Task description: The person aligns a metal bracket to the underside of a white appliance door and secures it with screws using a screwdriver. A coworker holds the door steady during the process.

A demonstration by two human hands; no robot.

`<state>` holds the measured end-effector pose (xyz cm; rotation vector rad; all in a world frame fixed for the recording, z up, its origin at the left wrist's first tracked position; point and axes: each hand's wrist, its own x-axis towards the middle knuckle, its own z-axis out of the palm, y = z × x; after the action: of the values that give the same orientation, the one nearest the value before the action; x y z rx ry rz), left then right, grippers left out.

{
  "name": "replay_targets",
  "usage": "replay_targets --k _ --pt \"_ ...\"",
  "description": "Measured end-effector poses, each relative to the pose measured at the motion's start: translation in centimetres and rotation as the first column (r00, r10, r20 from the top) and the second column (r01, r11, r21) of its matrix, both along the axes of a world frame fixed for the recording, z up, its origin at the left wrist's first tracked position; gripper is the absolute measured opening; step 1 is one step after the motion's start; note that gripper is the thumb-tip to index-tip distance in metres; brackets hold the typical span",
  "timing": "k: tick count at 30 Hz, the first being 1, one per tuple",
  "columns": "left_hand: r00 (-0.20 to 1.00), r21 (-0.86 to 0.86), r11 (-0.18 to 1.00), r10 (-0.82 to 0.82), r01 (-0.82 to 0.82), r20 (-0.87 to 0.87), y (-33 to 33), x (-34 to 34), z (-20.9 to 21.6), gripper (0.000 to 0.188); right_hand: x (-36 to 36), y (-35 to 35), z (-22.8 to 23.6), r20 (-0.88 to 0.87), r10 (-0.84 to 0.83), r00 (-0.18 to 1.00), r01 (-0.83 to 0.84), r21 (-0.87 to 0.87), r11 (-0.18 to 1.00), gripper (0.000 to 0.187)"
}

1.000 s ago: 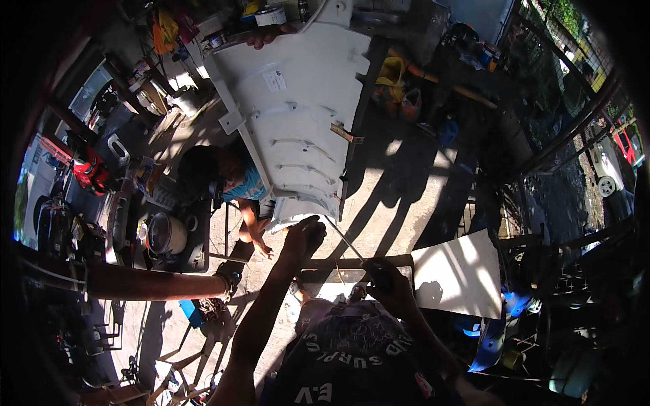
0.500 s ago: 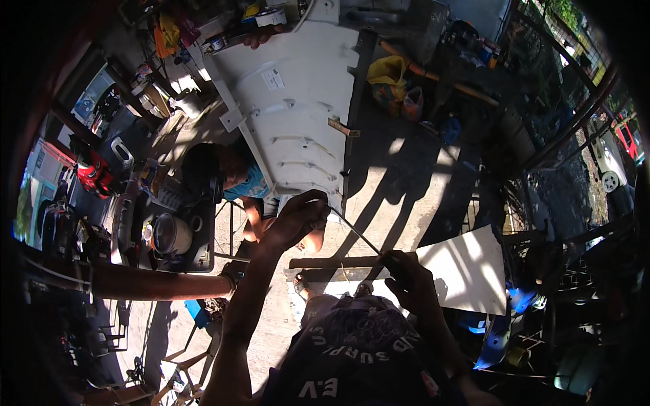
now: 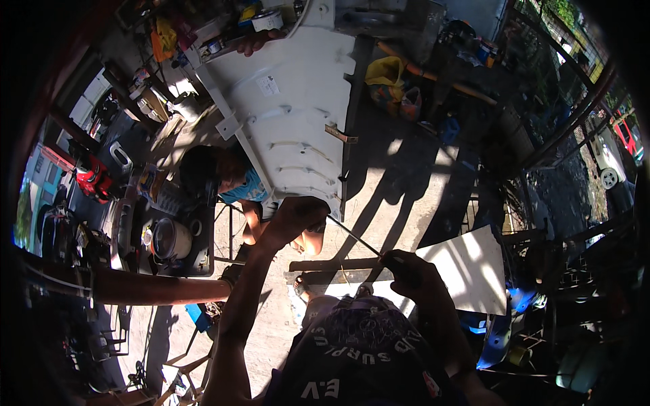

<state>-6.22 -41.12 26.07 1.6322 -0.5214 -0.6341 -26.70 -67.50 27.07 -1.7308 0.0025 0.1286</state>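
A thin, straight metal rod (image 3: pixel 353 235) slants between my hands in front of my body. My left hand (image 3: pixel 298 220) is closed around its upper end, just below the narrow end of a large white moulded panel (image 3: pixel 298 81) with ribs. My right hand (image 3: pixel 409 272) grips the lower end, where my fingers hide whether there is a handle. A small brown strip (image 3: pixel 340 133) sticks out at the panel's right edge. Another person's hand (image 3: pixel 254 44) rests on the panel's upper left edge.
A person in a blue shirt (image 3: pixel 249 188) crouches left of the panel. A pot (image 3: pixel 170 237) stands on a dark tray further left, above a horizontal reddish pole (image 3: pixel 159 287). To the right lies a flat white board (image 3: pixel 470 271); yellow bags (image 3: pixel 387 78) sit beyond.
My left hand has dropped slightly and my right hand has shifted a little; both still hold the rod. The white panel has moved slightly left at its upper part.
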Motion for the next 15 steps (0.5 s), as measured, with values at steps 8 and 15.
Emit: replay_targets --k 8,15 --pt "0.991 -0.113 0.992 0.047 -0.061 -0.128 0.3 1.3 -0.7 0.019 0.4 3.7 -5.2 -0.007 -0.131 0.991 0.131 0.048 0.990 0.047" --pt "0.895 -0.338 0.927 -0.005 -0.163 -0.447 -2.1 2.3 -1.2 0.017 3.7 8.3 -11.9 0.033 -0.218 0.975 0.188 0.396 0.899 0.051"
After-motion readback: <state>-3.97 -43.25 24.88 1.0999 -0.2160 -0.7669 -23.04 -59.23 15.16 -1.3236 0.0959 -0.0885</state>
